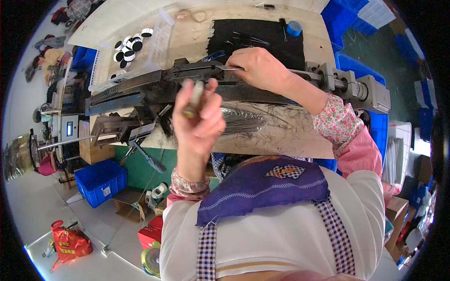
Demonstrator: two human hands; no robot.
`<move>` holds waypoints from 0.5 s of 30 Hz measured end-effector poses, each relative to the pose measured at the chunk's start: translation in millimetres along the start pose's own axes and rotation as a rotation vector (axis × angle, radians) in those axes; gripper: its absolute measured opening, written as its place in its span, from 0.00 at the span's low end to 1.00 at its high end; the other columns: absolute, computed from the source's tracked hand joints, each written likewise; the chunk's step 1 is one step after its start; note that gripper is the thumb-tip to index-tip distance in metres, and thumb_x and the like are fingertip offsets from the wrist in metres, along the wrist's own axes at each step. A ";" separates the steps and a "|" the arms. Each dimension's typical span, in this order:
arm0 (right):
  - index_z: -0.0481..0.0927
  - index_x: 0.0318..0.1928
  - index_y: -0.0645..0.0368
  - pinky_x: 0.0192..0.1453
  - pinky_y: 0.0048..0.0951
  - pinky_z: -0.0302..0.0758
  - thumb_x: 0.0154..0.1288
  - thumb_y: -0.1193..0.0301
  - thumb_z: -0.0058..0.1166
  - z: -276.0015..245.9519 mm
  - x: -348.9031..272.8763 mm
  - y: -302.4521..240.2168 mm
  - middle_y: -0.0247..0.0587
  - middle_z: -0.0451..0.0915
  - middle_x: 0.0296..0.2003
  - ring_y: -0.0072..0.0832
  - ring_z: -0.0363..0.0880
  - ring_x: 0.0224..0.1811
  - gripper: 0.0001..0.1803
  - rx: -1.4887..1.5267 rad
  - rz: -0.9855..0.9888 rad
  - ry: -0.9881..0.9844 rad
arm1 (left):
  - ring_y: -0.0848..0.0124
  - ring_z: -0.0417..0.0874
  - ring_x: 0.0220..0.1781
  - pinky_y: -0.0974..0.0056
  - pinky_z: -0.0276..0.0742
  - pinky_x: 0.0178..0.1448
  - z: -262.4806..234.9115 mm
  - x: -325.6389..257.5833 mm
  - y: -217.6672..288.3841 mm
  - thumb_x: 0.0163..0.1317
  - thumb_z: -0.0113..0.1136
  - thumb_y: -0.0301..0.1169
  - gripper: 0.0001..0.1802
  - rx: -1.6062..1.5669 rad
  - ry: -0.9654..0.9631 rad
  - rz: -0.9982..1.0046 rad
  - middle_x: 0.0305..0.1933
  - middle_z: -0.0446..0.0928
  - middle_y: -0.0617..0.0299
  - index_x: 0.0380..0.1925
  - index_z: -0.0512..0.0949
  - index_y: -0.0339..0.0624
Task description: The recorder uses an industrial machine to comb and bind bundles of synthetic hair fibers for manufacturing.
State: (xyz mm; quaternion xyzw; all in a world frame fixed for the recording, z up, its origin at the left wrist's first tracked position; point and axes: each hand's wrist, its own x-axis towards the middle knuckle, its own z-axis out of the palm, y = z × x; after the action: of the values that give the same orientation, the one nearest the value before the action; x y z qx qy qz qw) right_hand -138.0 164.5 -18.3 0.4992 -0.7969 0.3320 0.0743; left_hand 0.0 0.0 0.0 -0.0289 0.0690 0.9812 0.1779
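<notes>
My left hand (201, 119) is raised in front of the long dark metal machine (154, 82), a little blurred. Its fingers are curled around a short greyish cylindrical piece (197, 95) with a yellowish end. Over the machine's middle, my right hand (258, 68) pinches a thin shiny metal strip or wire (229, 68), whose other end meets the machine. A fan of thin metal wires (241, 121) lies on the table close to my left hand. Beyond my right hand, twisted-wire pieces (251, 38) and a small black brush (283, 29) rest on a black mat (225, 28).
A clear plastic tray (160, 33) with several white-and-black round pieces stands at the far left. A blue tape roll (294, 28) sits on the mat. Grey blocks and a shaft (349, 84) extend the machine rightward. A blue bin (101, 182) is on the floor.
</notes>
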 end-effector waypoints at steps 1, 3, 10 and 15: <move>0.79 0.34 0.63 0.41 0.35 0.76 0.56 0.72 0.58 -0.5 0.2 -1.3 0.45 0.79 0.30 0.42 0.80 0.35 0.07 0.006 -0.008 0.010 | 0.78 0.62 0.08 0.72 0.51 0.09 0.5 1.7 -12.8 0.62 0.58 0.49 0.30 0.182 0.050 0.060 0.24 0.74 0.56 0.52 0.69 0.34; 0.79 0.33 0.64 0.41 0.35 0.76 0.56 0.72 0.58 1.9 3.2 -8.3 0.44 0.79 0.30 0.42 0.80 0.35 0.07 0.025 -0.022 0.014 | 0.79 0.65 0.11 0.72 0.56 0.12 -29.5 6.3 -35.7 0.65 0.56 0.39 0.19 0.851 0.382 0.149 0.25 0.75 0.58 0.47 0.70 0.34; 0.77 0.35 0.59 0.38 0.39 0.77 0.51 0.73 0.54 -14.5 -14.9 -41.8 0.41 0.77 0.34 0.41 0.80 0.33 0.08 -0.159 -0.167 0.131 | 0.80 0.68 0.14 0.74 0.57 0.16 -76.4 -23.1 -17.1 0.63 0.58 0.45 0.19 1.289 0.608 0.312 0.19 0.73 0.64 0.37 0.75 0.37; 0.73 0.44 0.56 0.34 0.39 0.80 0.57 0.73 0.53 0.4 -85.4 -35.5 0.44 0.77 0.36 0.43 0.82 0.36 0.13 -0.359 0.296 -0.151 | 0.80 0.64 0.13 0.74 0.54 0.16 -124.4 -88.7 60.5 0.69 0.51 0.46 0.21 0.784 1.051 0.617 0.17 0.72 0.66 0.33 0.80 0.37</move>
State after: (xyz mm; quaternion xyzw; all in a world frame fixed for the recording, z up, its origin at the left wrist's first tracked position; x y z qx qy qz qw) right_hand -66.1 218.0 -40.9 0.3790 -0.9110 0.1539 0.0525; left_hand 65.6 -104.8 -108.3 -0.4103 0.4971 0.7462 -0.1664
